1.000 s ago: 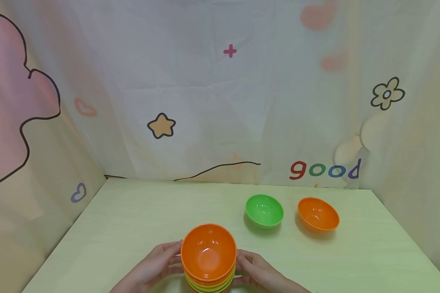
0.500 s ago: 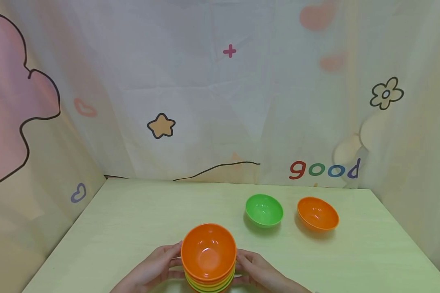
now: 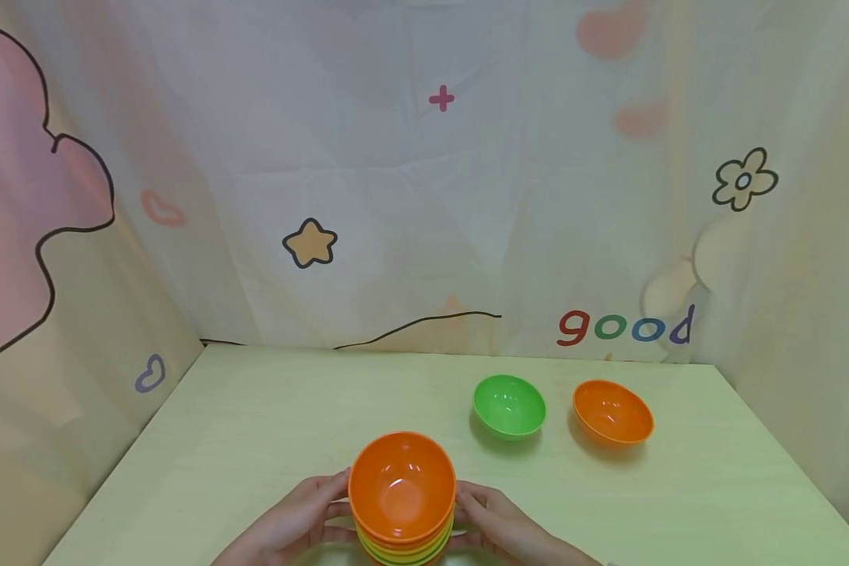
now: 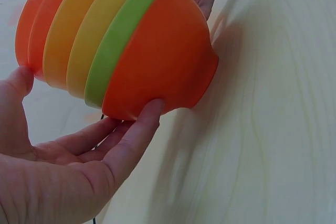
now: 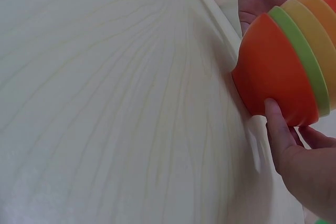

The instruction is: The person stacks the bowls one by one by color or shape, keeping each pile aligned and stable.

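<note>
A nested stack of bowls (image 3: 403, 491) stands upright at the front middle of the table, an orange one on top. In the left wrist view the lowest bowl (image 4: 163, 51) is orange-red, followed by a green bowl (image 4: 123, 38), yellow-orange ones and more orange at the top. My left hand (image 3: 293, 515) holds the stack's left side, thumb near the top rim and fingers against the lower bowls. From the opposite side my right hand (image 3: 498, 519) holds it too, with a fingertip on the lowest bowl's wall in the right wrist view. The stack's foot is right at the tabletop.
A green bowl (image 3: 509, 407) sits behind the stack to the right. Further right is a separate orange bowl (image 3: 612, 413). Both rest mouth up on the pale wooden table (image 3: 269, 417). A printed curtain (image 3: 382, 196) hangs along the table's back and sides.
</note>
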Motion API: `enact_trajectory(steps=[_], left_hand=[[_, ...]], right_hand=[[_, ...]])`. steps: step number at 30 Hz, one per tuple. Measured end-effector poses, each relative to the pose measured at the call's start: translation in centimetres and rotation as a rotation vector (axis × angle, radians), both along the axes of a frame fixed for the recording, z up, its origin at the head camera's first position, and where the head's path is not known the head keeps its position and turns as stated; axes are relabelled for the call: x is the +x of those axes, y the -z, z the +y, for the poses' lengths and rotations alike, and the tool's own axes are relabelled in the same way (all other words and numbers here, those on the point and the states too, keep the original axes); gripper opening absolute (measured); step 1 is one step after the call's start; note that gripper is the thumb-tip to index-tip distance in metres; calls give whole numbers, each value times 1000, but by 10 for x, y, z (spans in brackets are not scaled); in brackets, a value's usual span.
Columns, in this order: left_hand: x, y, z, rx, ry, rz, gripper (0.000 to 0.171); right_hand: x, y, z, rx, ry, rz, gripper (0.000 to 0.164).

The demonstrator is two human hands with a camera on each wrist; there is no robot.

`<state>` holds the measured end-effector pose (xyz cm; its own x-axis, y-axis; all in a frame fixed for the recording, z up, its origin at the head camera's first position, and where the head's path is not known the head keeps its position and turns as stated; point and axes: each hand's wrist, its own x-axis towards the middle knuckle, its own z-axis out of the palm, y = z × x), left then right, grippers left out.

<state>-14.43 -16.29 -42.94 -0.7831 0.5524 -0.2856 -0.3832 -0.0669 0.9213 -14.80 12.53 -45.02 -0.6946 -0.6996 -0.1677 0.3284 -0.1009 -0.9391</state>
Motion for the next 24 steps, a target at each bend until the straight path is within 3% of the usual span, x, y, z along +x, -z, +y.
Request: enact_trajectory(steps=[14,20,24], left_hand=[[-1,0,2,-2,2,4,55],[-1,-1,2,-18,-14,3,55],[-1,-1,2,-19,-9,-1,56]], right_hand=[[0,-2,1,-8,-10,7,58],[-2,0,1,11,12,-4,59],[-2,0,3,28,48,40,59]])
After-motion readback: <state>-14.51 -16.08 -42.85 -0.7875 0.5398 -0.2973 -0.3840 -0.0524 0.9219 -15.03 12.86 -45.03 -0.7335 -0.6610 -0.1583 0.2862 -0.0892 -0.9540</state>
